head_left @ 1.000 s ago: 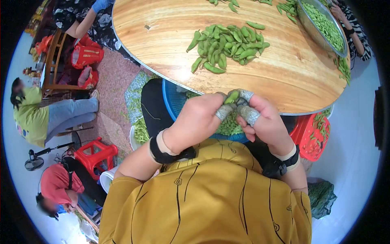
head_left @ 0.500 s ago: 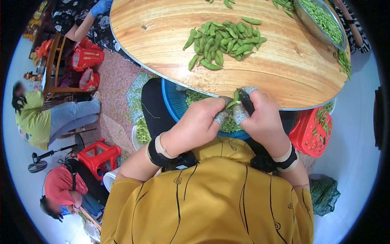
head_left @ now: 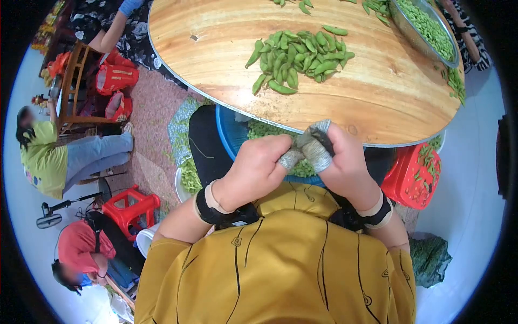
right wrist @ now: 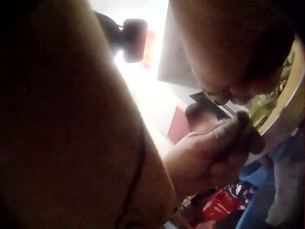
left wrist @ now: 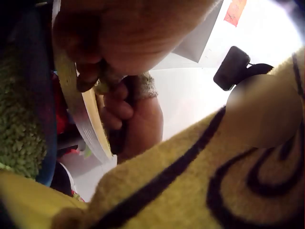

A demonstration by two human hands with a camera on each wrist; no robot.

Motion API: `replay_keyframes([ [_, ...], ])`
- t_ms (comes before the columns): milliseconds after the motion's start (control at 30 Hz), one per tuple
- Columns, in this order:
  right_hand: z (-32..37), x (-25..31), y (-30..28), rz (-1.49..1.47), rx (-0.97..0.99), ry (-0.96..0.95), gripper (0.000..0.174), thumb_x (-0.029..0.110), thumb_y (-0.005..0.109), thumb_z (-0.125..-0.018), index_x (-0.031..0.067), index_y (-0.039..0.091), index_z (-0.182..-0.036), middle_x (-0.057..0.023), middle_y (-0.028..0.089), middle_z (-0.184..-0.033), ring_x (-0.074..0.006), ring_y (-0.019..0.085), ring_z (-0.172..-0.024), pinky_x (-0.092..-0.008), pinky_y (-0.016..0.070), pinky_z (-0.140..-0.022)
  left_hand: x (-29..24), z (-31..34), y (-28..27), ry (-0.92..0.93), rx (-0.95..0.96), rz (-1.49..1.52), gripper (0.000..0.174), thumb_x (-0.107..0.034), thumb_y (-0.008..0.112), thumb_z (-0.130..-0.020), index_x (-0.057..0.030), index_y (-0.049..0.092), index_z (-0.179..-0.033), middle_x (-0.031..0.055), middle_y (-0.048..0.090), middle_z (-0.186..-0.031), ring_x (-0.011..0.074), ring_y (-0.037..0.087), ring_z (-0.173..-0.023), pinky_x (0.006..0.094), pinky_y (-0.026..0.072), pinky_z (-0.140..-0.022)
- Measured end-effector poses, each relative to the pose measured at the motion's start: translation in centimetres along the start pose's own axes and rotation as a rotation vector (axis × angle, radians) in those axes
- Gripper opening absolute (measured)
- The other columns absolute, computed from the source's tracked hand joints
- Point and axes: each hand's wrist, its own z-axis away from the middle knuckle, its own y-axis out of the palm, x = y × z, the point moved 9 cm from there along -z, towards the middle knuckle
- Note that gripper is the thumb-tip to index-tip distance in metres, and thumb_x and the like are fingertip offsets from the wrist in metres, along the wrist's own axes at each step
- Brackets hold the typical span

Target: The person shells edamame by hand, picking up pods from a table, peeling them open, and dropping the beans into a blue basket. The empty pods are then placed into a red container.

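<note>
Over the blue basket (head_left: 224,135), my left hand (head_left: 253,168) and right hand (head_left: 348,164) meet at the table's near edge. Grey tape wraps the thumbs and fingers of both. Their curled fingertips press together around a green soybean pod, hidden by the fingers in the head view; a small greenish bit of the pod (left wrist: 101,88) shows between the fingers in the left wrist view. Shelled soybeans (head_left: 261,128) lie in the basket below. Ahead on the wooden table (head_left: 216,59) is a heap of soybean pods (head_left: 294,56).
A metal bowl of shelled beans (head_left: 429,29) stands at the table's far right. A red basin (head_left: 407,181) with pods is below on the right. To the left are a container of green pods (head_left: 189,175), a red stool (head_left: 129,208) and other people.
The pod showing between my fingertips earlier is now covered by them. My right hand has rolled its taped fingers over toward the left hand. The pod heap stays as it was.
</note>
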Motion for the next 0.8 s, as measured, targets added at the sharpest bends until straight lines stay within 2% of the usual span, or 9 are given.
replay_keyframes([
  [67, 0.8, -3.3, 2.5, -0.736, 0.137, 0.460, 0.015, 0.014, 0.063, -0.088, 0.0035, 0.054, -0.093, -0.0018, 0.055, -0.069, -0.0168, 0.054, -0.057, -0.0310, 0.0431, -0.052, -0.2, 0.1, -0.3, 0.034, 0.039, 0.016, 0.004, -0.006, 0.055, -0.078, -0.0017, 0.054, -0.079, 0.0199, 0.054, -0.072, 0.0425, 0.054, -0.069, 0.0436, 0.0447, -0.059],
  [100, 1.5, -3.5, 3.6, -0.973, 0.194, 0.530, 0.016, 0.015, 0.061, -0.091, 0.0057, 0.052, -0.100, 0.0031, 0.051, -0.068, -0.0069, 0.048, -0.053, -0.0246, 0.0391, -0.047, -0.7, 0.2, -0.4, 0.082, 0.027, 0.108, 0.007, -0.009, 0.055, -0.082, -0.0018, 0.055, -0.080, 0.0166, 0.055, -0.070, 0.0368, 0.055, -0.063, 0.0400, 0.0442, -0.056],
  [167, 1.6, -3.5, 4.1, -1.083, 0.207, 0.538, 0.019, 0.015, 0.061, -0.091, 0.0064, 0.050, -0.104, 0.0024, 0.051, -0.068, -0.0062, 0.047, -0.050, -0.0229, 0.0373, -0.045, -1.3, 0.3, -0.7, 0.131, 0.007, 0.195, 0.010, -0.011, 0.055, -0.087, -0.0019, 0.057, -0.082, 0.0133, 0.056, -0.068, 0.0311, 0.056, -0.057, 0.0364, 0.0436, -0.052],
  [200, 1.5, -3.3, 4.4, -1.195, 0.215, 0.551, 0.023, 0.015, 0.061, -0.091, 0.0070, 0.048, -0.108, 0.0018, 0.051, -0.068, -0.0056, 0.045, -0.047, -0.0211, 0.0355, -0.043, -0.1, 0.3, -0.2, -0.042, 0.058, 0.426, 0.015, -0.015, 0.053, -0.091, -0.0022, 0.058, -0.086, 0.0079, 0.056, -0.067, 0.0213, 0.053, -0.053, 0.0312, 0.0413, -0.050],
  [233, 1.4, -3.2, 4.4, -1.195, 0.216, 0.546, 0.023, 0.015, 0.061, -0.091, 0.0070, 0.048, -0.108, 0.0018, 0.051, -0.068, -0.0056, 0.045, -0.047, -0.0211, 0.0355, -0.043, 0.9, 0.6, 0.7, -0.217, 0.111, 0.656, 0.020, -0.020, 0.051, -0.095, -0.0025, 0.059, -0.089, 0.0025, 0.056, -0.066, 0.0115, 0.050, -0.049, 0.0261, 0.0390, -0.047],
  [333, 1.2, -2.8, 4.8, -1.209, 0.268, 0.566, 0.026, 0.013, 0.061, -0.090, 0.0068, 0.046, -0.111, 0.0010, 0.052, -0.070, -0.0062, 0.043, -0.044, -0.0213, 0.0347, -0.041, 1.6, 0.3, 1.4, -0.309, 0.144, 0.849, 0.026, -0.024, 0.048, -0.098, -0.0026, 0.060, -0.093, -0.0047, 0.052, -0.065, 0.0011, 0.043, -0.051, 0.0195, 0.0347, -0.045],
  [433, 1.5, -3.4, 4.6, -1.147, 0.293, 0.623, 0.028, 0.011, 0.063, -0.088, 0.0065, 0.046, -0.110, 0.0001, 0.053, -0.071, -0.0059, 0.045, -0.045, -0.0216, 0.0350, -0.040, 2.5, 0.6, 2.3, -0.380, 0.144, 0.894, 0.034, -0.033, 0.044, -0.099, -0.0029, 0.060, -0.095, -0.0031, 0.053, -0.063, 0.0032, 0.043, -0.049, 0.0186, 0.0317, -0.043],
  [700, -0.2, -2.7, 3.1, -0.625, 0.223, 0.310, 0.027, 0.002, 0.065, -0.078, 0.0025, 0.052, -0.101, 0.0010, 0.054, -0.082, -0.0064, 0.047, -0.079, -0.0228, 0.0436, -0.073, 2.7, 0.9, 1.8, -0.306, 0.150, 0.728, 0.026, -0.025, 0.050, -0.097, -0.0022, 0.061, -0.102, -0.0022, 0.055, -0.065, 0.0036, 0.042, -0.048, 0.0186, 0.0320, -0.043],
  [800, 0.3, -2.8, 2.6, -0.609, 0.223, 0.426, 0.025, 0.003, 0.066, -0.079, 0.0024, 0.053, -0.100, 0.0002, 0.055, -0.083, -0.0057, 0.048, -0.078, -0.0229, 0.0443, -0.072, 3.6, 1.3, 0.3, -0.362, 0.060, 0.782, 0.023, -0.022, 0.052, -0.096, -0.0026, 0.061, -0.103, -0.0017, 0.056, -0.066, 0.0037, 0.043, -0.048, 0.0184, 0.0323, -0.043],
])
